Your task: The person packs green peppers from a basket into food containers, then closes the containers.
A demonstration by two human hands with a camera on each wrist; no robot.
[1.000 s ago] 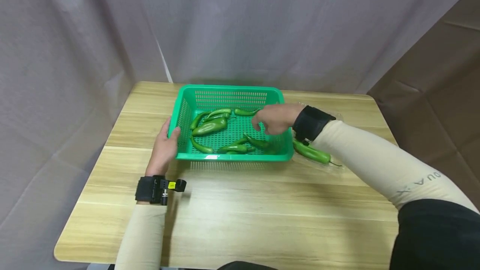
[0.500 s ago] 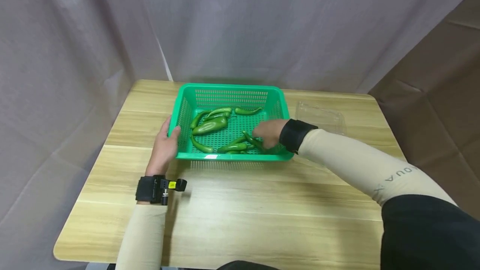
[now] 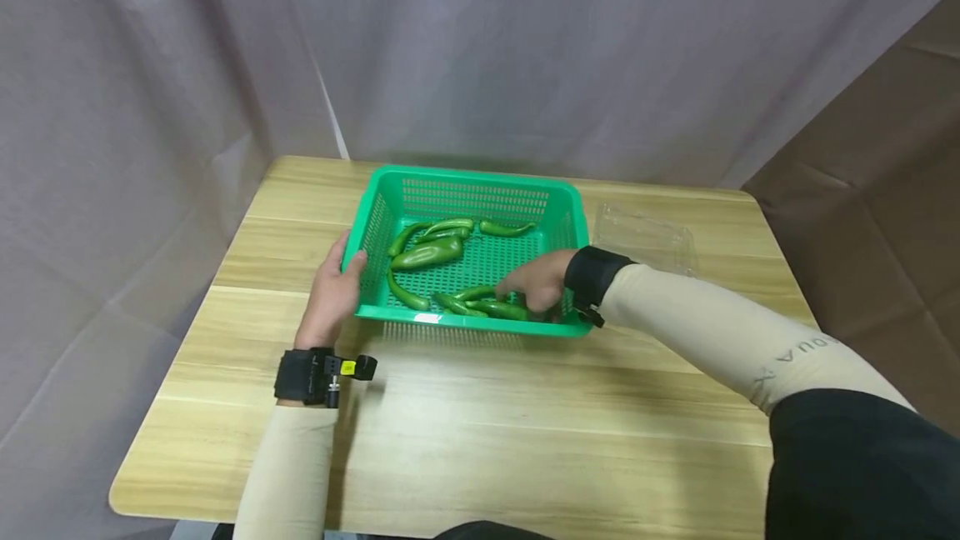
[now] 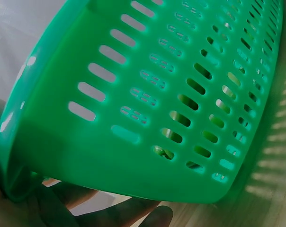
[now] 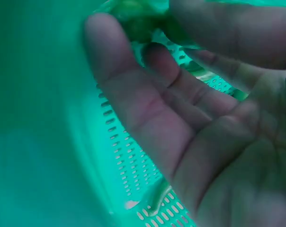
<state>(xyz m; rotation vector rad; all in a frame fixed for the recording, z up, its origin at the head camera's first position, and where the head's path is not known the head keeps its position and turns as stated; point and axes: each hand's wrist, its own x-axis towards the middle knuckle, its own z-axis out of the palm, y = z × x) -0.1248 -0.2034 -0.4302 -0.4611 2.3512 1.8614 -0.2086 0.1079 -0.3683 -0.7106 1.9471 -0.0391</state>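
Note:
A green plastic basket (image 3: 480, 176) stands on the table with several green chili peppers (image 3: 427, 253) inside. My left hand (image 3: 330, 298) grips its left end, thumb over the rim and fingers under it; the left wrist view shows those fingers beneath the slotted basket wall (image 4: 100, 151). In the basket's front right corner my right hand (image 3: 536, 277) reaches down with bent fingers. They hold a green chili pepper (image 3: 502, 309) that lies along the front side, its right end hidden by the hand. In the right wrist view a pepper (image 5: 133, 21) shows between the fingertips.
A clear plastic container (image 3: 645, 238) lies right of the basket, partly behind the right forearm. The wooden table (image 3: 465, 432) extends in front of the basket. Grey curtains (image 3: 525, 57) hang close behind the table.
My right hand has moved down from the basket's right side to its front corner. The pepper there now lies flatter along the front. The basket has turned slightly; my left hand keeps its grip.

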